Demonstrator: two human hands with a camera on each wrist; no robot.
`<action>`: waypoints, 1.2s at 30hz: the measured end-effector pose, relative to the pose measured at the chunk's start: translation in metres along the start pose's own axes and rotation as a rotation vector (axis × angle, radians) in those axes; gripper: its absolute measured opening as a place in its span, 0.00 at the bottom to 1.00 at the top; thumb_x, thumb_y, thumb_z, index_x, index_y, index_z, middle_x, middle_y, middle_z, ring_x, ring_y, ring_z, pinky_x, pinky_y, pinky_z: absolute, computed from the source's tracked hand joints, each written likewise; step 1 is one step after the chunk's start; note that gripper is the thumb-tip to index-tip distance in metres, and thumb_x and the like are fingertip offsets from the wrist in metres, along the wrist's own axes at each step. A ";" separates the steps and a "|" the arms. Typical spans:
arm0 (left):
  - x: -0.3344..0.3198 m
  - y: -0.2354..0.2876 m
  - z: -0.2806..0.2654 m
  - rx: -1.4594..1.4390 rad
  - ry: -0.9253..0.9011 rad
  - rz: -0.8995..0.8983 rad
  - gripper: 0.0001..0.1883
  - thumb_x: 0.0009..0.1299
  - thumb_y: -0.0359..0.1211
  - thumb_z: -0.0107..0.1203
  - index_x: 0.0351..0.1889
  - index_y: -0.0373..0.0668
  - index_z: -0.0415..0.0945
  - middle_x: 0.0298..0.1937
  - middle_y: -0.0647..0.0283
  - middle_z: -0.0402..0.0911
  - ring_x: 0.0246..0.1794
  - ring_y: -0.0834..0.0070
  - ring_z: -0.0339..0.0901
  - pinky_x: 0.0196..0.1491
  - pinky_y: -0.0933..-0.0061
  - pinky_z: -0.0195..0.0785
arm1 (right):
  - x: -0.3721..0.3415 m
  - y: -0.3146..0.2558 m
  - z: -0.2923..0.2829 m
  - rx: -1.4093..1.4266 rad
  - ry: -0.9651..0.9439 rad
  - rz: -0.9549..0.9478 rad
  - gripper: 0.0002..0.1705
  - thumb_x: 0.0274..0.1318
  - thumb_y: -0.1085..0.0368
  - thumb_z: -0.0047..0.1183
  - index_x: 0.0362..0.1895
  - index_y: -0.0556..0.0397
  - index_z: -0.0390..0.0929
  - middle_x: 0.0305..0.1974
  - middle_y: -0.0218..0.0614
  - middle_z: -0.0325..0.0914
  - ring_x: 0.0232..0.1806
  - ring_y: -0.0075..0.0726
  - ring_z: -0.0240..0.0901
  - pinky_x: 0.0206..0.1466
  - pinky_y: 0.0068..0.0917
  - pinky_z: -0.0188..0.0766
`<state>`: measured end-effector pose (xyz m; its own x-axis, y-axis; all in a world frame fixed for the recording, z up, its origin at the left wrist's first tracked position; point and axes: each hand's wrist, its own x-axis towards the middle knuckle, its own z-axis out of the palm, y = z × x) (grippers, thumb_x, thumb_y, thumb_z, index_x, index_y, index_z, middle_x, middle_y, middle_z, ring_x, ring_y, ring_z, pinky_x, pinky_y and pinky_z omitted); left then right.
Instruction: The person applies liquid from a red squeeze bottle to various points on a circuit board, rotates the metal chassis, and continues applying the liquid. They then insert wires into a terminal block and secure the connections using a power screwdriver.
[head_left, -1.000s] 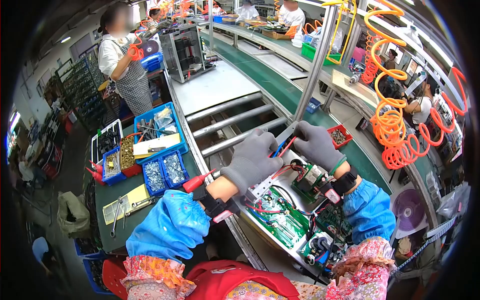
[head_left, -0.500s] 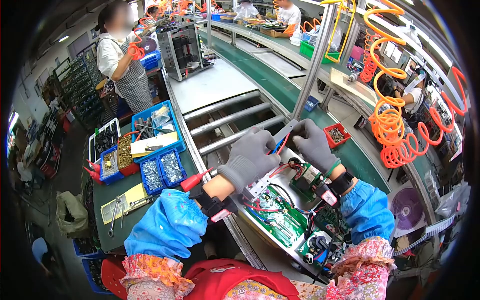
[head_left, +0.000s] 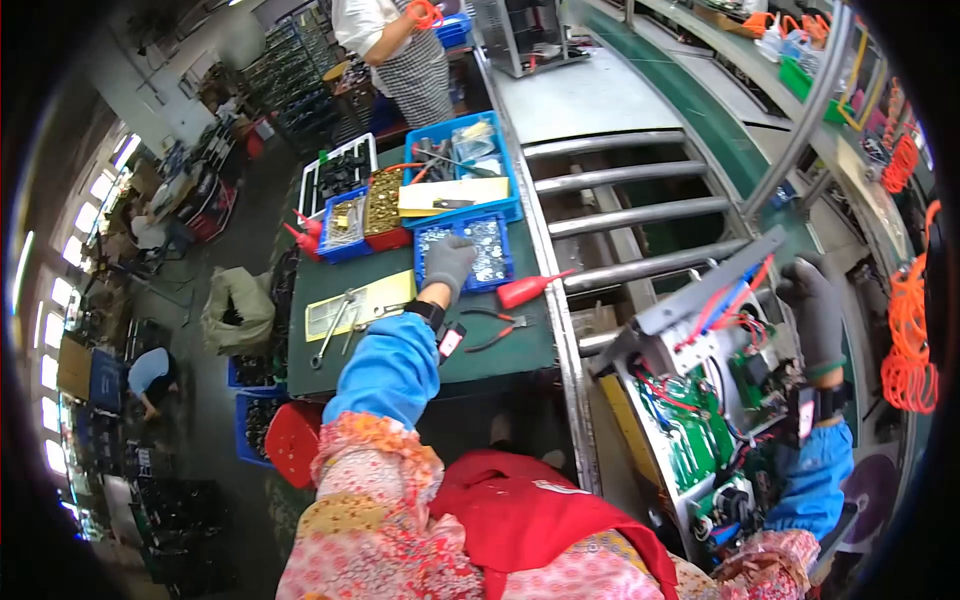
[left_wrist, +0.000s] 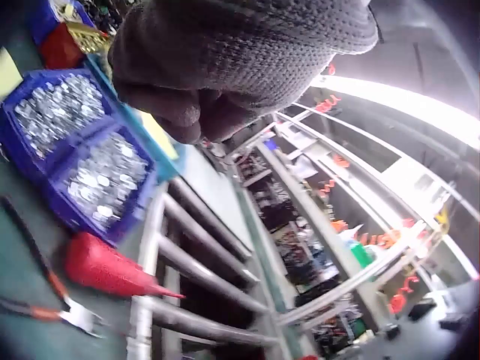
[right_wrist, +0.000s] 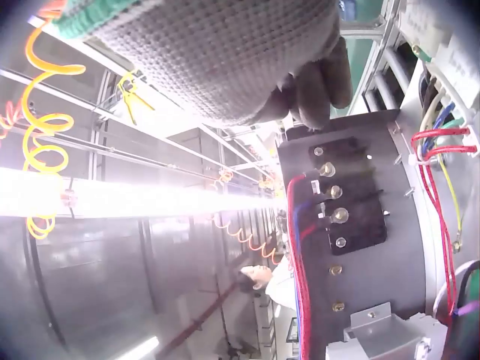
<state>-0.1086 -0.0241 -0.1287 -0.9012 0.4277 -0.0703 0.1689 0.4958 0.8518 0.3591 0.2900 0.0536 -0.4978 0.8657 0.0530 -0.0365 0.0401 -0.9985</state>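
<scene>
My gloved left hand [head_left: 447, 265] is over a blue twin bin [head_left: 505, 240] of small shiny metal parts, its fingers loosely bent with nothing visible between them. In the left wrist view that hand [left_wrist: 232, 60] fills the top. My gloved right hand [head_left: 815, 315] is by a dark grey panel [head_left: 712, 283], with fingertips right at its edge in the right wrist view; I cannot tell whether they grip it. Bolted terminals and red and blue wires [right_wrist: 300, 255] sit on the panel [right_wrist: 405, 277]. Below it lies a green circuit board [head_left: 685, 425] in a metal chassis.
Pliers [head_left: 495, 328], a red squeeze bottle [head_left: 530, 289] and wrenches [head_left: 335, 325] lie on the green bench [head_left: 420, 370]. Behind are a bin of brass parts [head_left: 385, 200] and a larger blue tray [head_left: 515, 205]. Metal rollers [head_left: 640, 220] lie between bench and conveyor. A person [head_left: 390, 60] stands beyond.
My left hand has left the grey panel and moved left to the blue twin bin. The right hand stays near the panel. The head view has swung left and down.
</scene>
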 end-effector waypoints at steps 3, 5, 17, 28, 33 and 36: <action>0.009 -0.021 0.000 0.424 0.006 0.186 0.14 0.62 0.36 0.63 0.44 0.44 0.86 0.41 0.58 0.87 0.39 0.63 0.84 0.47 0.63 0.76 | 0.000 0.006 0.003 -0.050 0.017 0.031 0.09 0.66 0.63 0.49 0.44 0.53 0.76 0.36 0.31 0.77 0.34 0.25 0.76 0.38 0.23 0.75; 0.006 -0.004 0.005 0.699 -0.115 0.198 0.15 0.64 0.40 0.61 0.47 0.49 0.85 0.47 0.60 0.85 0.51 0.57 0.80 0.56 0.58 0.72 | -0.005 0.003 0.016 -0.102 0.063 0.019 0.09 0.67 0.63 0.48 0.45 0.54 0.75 0.36 0.31 0.77 0.34 0.25 0.76 0.39 0.24 0.76; 0.042 -0.023 0.056 0.998 -0.134 0.355 0.08 0.63 0.33 0.57 0.38 0.48 0.85 0.42 0.56 0.86 0.46 0.55 0.82 0.48 0.56 0.76 | -0.007 0.000 0.022 -0.153 0.194 0.043 0.09 0.67 0.65 0.47 0.47 0.54 0.74 0.36 0.32 0.76 0.34 0.23 0.76 0.41 0.22 0.77; 0.008 0.037 0.026 -0.670 -0.419 -0.181 0.09 0.71 0.28 0.55 0.46 0.36 0.80 0.34 0.67 0.82 0.26 0.85 0.70 0.26 0.84 0.63 | -0.015 -0.022 0.027 -0.046 0.140 -0.079 0.13 0.67 0.62 0.49 0.50 0.57 0.75 0.37 0.33 0.76 0.36 0.24 0.76 0.44 0.23 0.75; -0.089 0.199 0.018 -0.750 -0.692 0.119 0.11 0.70 0.30 0.58 0.47 0.34 0.76 0.34 0.65 0.79 0.29 0.84 0.69 0.30 0.83 0.61 | -0.068 -0.101 0.068 -0.303 -0.031 -0.225 0.13 0.61 0.63 0.54 0.43 0.60 0.80 0.35 0.31 0.78 0.37 0.24 0.74 0.41 0.24 0.71; -0.147 0.269 0.012 -0.738 -0.841 0.296 0.10 0.68 0.31 0.58 0.43 0.35 0.79 0.32 0.67 0.80 0.28 0.85 0.69 0.31 0.83 0.62 | -0.094 -0.117 0.086 -0.354 -0.231 -0.234 0.14 0.60 0.60 0.57 0.43 0.59 0.81 0.33 0.33 0.79 0.35 0.25 0.74 0.40 0.27 0.71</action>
<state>0.0738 0.0559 0.1042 -0.2681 0.9586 0.0956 -0.1952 -0.1512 0.9690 0.3352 0.1609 0.1665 -0.6920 0.6814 0.2383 0.1064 0.4228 -0.9000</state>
